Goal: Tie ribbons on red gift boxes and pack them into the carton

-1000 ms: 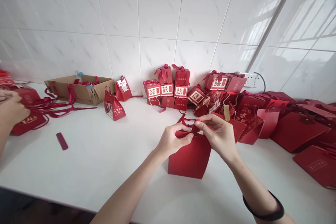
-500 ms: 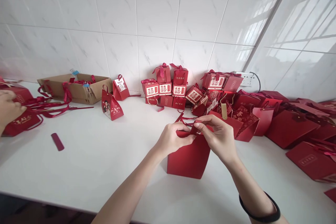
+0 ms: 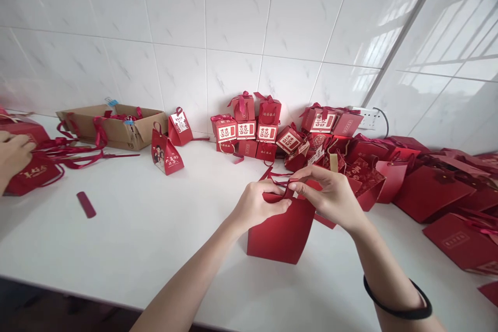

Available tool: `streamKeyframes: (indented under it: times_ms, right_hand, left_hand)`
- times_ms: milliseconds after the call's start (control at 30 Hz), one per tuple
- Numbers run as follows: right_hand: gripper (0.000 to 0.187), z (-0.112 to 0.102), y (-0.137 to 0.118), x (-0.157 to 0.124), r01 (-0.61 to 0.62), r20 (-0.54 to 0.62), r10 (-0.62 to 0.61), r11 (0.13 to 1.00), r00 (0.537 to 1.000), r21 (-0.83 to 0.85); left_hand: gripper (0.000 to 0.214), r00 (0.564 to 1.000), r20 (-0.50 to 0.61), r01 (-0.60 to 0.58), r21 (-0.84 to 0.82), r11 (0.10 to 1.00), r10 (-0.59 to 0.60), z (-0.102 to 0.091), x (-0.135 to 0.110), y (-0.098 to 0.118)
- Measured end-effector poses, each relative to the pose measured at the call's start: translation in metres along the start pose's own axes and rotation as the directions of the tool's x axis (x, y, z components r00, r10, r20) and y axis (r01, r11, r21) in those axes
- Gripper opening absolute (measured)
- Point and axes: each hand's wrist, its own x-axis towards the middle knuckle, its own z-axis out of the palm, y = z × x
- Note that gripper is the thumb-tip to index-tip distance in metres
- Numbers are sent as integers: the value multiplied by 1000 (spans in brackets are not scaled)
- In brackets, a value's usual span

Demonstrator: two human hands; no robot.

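A plain red gift bag (image 3: pixel 278 233) stands on the white table in front of me. My left hand (image 3: pixel 257 205) is closed on its top edge, thumb on the front face and fingers tucked behind the rim. At the same edge, my right hand (image 3: pixel 330 194) pinches a dark red ribbon (image 3: pixel 287 187) between thumb and fingertips. Loose ribbon ends stick up behind the left fingers. The bag's inside and most of the ribbon are hidden by the hands.
Small red boxes (image 3: pixel 246 130) are stacked by the tiled wall, and many red bags (image 3: pixel 431 189) crowd the right side. A cardboard box (image 3: pixel 146 137) and two small upright bags (image 3: pixel 168 154) stand at left. Another person's hand (image 3: pixel 15 158) is at the far left, near ribbons.
My right hand has tilted and its wrist shifted slightly right, while its fingertips stay at the ribbon. My left hand holds almost still. The camera view has shifted a little.
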Motion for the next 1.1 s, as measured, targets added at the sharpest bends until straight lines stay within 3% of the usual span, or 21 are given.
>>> streamKeyframes:
  times_ms: [133, 400, 533, 700, 767, 933, 1100]
  right_hand:
    - [15, -4, 0, 2, -11, 27, 11, 1000, 1000, -24]
    - [12, 12, 6, -6, 15, -83, -10, 999, 997, 50]
    - [11, 16, 6, -8, 38, -173, -41, 999, 984, -20]
    - [8, 20, 5, -15, 255, -233, -337, 912, 912, -320]
    - [9, 21, 5, -17, 297, -223, -390, 886, 894, -356]
    - [5, 25, 0, -15, 189, -211, -231, 960, 950, -205]
    - [4, 35, -3, -13, 177, -228, -187, 982, 956, -62]
  left_hand:
    - [16, 1000, 9, -16, 41, 999, 15, -3, -3, 3]
    - [10, 998, -55, -15, -28, 999, 13, 2, -2, 4]
    - [5, 997, -73, -4, -2, 1000, 4, 4, -2, 4]
    - [7, 998, -57, 27, 57, 998, -24, 3, -4, 6]
    - [7, 999, -41, 7, 68, 998, -5, 0, -5, 9]
    - [15, 999, 47, -28, 170, 985, 20, -12, -13, 26]
    - [19, 997, -34, -63, 250, 966, 73, -16, -18, 32]
